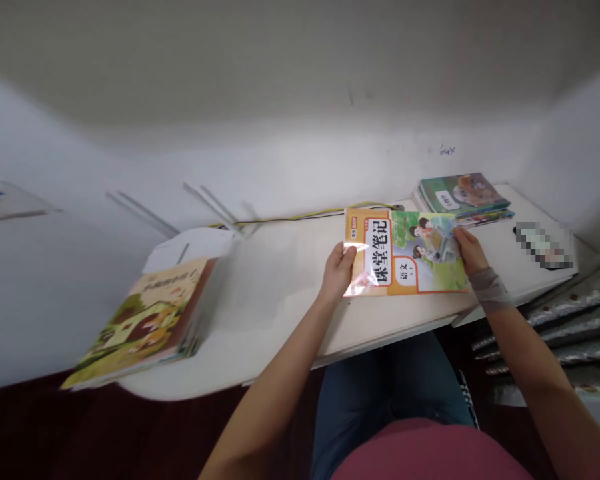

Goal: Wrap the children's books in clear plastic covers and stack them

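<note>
A glossy orange and green book (405,253) with Chinese characters and cartoon children on its cover is held level above the white desk (275,293). My left hand (338,268) grips its left edge, thumb on top. At the opposite edge, my right hand (470,250) pinches the book between thumb and fingers hidden beneath. Behind the book's right end lies a stack of books (465,193) with a green cover uppermost. Another stack of picture books (147,317), yellow-green on top, rests at the desk's left end.
A yellow and black cable (305,215) runs along the wall at the desk's back. A dark-edged item with a blurred-out surface (543,243) lies at the right end. Patterned, shiny layered edges (575,307) stand below right. The desk's front left corner is rounded.
</note>
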Available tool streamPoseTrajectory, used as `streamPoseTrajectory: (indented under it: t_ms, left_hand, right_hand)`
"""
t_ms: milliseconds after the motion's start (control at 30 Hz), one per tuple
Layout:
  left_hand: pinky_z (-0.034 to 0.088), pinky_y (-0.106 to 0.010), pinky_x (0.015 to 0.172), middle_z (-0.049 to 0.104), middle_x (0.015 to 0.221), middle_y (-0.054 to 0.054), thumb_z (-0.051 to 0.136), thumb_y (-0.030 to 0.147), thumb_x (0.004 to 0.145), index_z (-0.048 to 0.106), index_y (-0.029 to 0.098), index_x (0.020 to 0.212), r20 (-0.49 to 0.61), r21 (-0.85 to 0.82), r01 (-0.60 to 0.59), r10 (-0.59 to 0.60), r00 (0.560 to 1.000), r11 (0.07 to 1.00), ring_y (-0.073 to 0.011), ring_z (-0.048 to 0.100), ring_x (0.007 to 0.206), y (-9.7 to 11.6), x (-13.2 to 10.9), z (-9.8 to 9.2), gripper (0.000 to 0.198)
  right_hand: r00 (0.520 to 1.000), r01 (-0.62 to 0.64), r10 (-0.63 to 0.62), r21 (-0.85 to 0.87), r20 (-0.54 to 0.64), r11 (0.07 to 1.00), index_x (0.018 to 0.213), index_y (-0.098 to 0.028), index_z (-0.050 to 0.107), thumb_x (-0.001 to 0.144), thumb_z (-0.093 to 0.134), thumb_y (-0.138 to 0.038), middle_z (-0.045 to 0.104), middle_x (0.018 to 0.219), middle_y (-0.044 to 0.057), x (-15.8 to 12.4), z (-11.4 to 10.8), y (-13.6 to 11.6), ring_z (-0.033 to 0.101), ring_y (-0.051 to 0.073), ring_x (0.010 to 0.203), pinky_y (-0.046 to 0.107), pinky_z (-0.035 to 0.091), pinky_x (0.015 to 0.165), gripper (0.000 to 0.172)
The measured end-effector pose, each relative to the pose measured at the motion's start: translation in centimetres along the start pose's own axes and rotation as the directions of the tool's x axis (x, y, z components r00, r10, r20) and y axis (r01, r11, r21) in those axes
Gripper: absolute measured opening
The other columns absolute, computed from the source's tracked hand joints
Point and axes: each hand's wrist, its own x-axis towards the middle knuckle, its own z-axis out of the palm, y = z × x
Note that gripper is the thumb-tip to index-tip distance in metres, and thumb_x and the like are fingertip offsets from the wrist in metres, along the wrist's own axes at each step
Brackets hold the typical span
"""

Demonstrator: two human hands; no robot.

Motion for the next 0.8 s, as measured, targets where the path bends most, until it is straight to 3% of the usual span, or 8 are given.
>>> streamPoseTrajectory:
  t_ms: [100, 200, 300, 367, 433, 567, 700, 800]
  left_hand:
    - [0.055, -0.034, 0.070, 0.070, 0.084, -0.005, 0.064, 0.053, 0.072, 0.053, 0.018, 0.091, 0.019, -0.137, 0.052, -0.050, 0.999, 0.989, -0.0215, 0.068, 0.076, -1.1, 4.4, 4.1, 0.042]
    - [0.055, -0.036, 0.072, 0.071, 0.088, -0.008, 0.061, 0.049, 0.076, 0.053, 0.016, 0.091, 0.004, -0.172, 0.103, -0.103, 0.995, 0.980, -0.0222, 0.069, 0.080, -2.2, 9.9, 10.0, 0.037]
    - [0.055, -0.035, 0.073, 0.070, 0.093, -0.010, 0.051, 0.041, 0.084, 0.053, 0.014, 0.095, -0.006, -0.113, 0.133, -0.134, 0.991, 0.985, -0.0205, 0.069, 0.082, -2.8, 14.8, 16.7, 0.028]
    - [0.055, -0.033, 0.072, 0.070, 0.097, -0.011, 0.043, 0.033, 0.088, 0.052, 0.013, 0.100, -0.002, -0.074, 0.135, -0.136, 0.991, 0.988, -0.0187, 0.069, 0.083, -3.1, 17.3, 20.5, 0.024]
    - [0.055, -0.031, 0.071, 0.069, 0.100, -0.011, 0.036, 0.027, 0.090, 0.051, 0.013, 0.104, -0.009, -0.018, 0.139, -0.139, 0.990, 0.990, -0.0178, 0.069, 0.085, -3.5, 19.0, 23.4, 0.024]
    - [0.053, -0.035, 0.075, 0.066, 0.106, -0.017, 0.038, 0.023, 0.089, 0.054, 0.012, 0.104, -0.048, 0.147, 0.165, -0.160, 0.986, 0.975, -0.0225, 0.067, 0.095, -5.0, 20.7, 25.6, 0.025]
    - [0.049, -0.042, 0.084, 0.064, 0.111, -0.021, 0.048, 0.025, 0.084, 0.054, 0.013, 0.109, -0.100, 0.323, 0.188, -0.164, 0.981, 0.927, -0.0298, 0.062, 0.107, -6.3, 21.3, 25.2, 0.029]
    - [0.047, -0.042, 0.087, 0.063, 0.115, -0.019, 0.046, 0.022, 0.084, 0.050, 0.014, 0.116, -0.129, 0.410, 0.175, -0.133, 0.983, 0.895, -0.0289, 0.060, 0.109, -6.5, 21.2, 25.0, 0.033]
  right_hand:
    - [0.990, -0.109, 0.130, 0.300, -0.052, 0.948, 0.100, -0.020, 0.059, 0.086, 0.039, -0.060, 0.071, 0.086, 0.006, -3.5, -3.1, 0.3, 0.067, 0.019, 0.075, 0.032, 0.055, 0.064, 0.047]
    - [0.984, -0.131, 0.162, 0.331, -0.068, 0.935, 0.107, -0.020, 0.058, 0.089, 0.031, -0.060, 0.070, 0.074, 0.004, -7.2, -2.6, 0.5, 0.067, 0.017, 0.063, 0.031, 0.054, 0.059, 0.051]
    - [0.999, -0.040, 0.039, 0.030, 0.005, 0.999, 0.098, -0.021, 0.062, 0.089, 0.038, -0.054, 0.068, 0.072, 0.004, -9.2, 0.3, 0.5, 0.065, 0.018, 0.064, 0.030, 0.052, 0.060, 0.041]
    - [0.993, 0.111, -0.102, -0.219, 0.051, 0.969, 0.088, -0.022, 0.065, 0.089, 0.044, -0.045, 0.068, 0.081, 0.006, -9.4, 1.9, 0.5, 0.065, 0.019, 0.075, 0.031, 0.051, 0.069, 0.031]
    - [0.986, 0.169, -0.155, -0.326, 0.068, 0.930, 0.083, -0.022, 0.065, 0.091, 0.042, -0.035, 0.067, 0.082, 0.006, -9.2, 2.4, 0.5, 0.063, 0.018, 0.076, 0.031, 0.049, 0.071, 0.028]
    - [0.985, 0.173, -0.162, -0.338, 0.059, 0.925, 0.084, -0.022, 0.063, 0.092, 0.040, -0.028, 0.066, 0.080, 0.005, -9.0, 2.1, 0.6, 0.062, 0.017, 0.073, 0.029, 0.048, 0.068, 0.026]
    - [0.986, 0.168, -0.150, -0.357, 0.080, 0.919, 0.084, -0.023, 0.062, 0.092, 0.041, -0.026, 0.064, 0.080, 0.004, -9.2, 2.1, 0.4, 0.061, 0.017, 0.073, 0.028, 0.046, 0.067, 0.023]
    - [0.984, 0.177, -0.151, -0.374, 0.098, 0.911, 0.083, -0.023, 0.062, 0.092, 0.041, -0.027, 0.063, 0.079, 0.004, -9.2, 2.3, 0.3, 0.060, 0.016, 0.071, 0.027, 0.045, 0.066, 0.023]
